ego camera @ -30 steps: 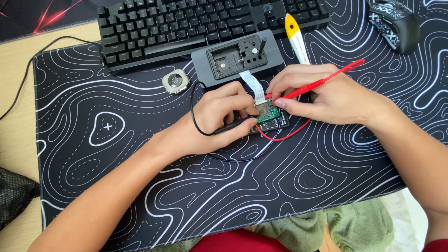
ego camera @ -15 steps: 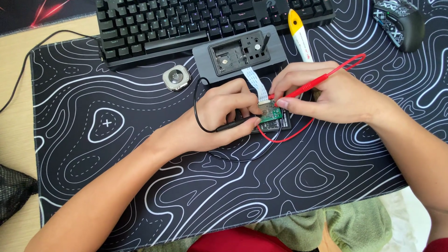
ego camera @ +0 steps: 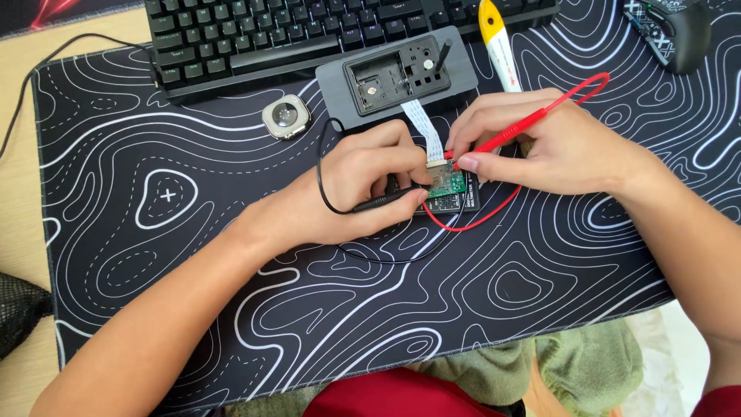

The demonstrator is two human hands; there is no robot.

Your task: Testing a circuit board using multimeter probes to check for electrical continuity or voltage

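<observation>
A small green circuit board (ego camera: pixel 447 184) lies on a black device at the middle of the black desk mat (ego camera: pixel 193 232). A white ribbon cable (ego camera: pixel 424 131) runs from the board up to a grey housing (ego camera: pixel 401 76). My left hand (ego camera: pixel 363 181) holds a black test probe (ego camera: pixel 386 202) whose tip touches the board's left edge. My right hand (ego camera: pixel 540 147) holds a red test probe (ego camera: pixel 525 129) with its tip on the board's upper right edge. A black lead and a red lead loop below the board.
A black keyboard (ego camera: pixel 309 31) spans the back. A small square silver piece (ego camera: pixel 286 116) lies left of the housing. A yellow and white tool (ego camera: pixel 498 42) lies behind my right hand, and a black mouse (ego camera: pixel 671 31) sits at the far right.
The view has shifted slightly, so everything sits a little lower in frame. Both hands keep their probes on the board.
</observation>
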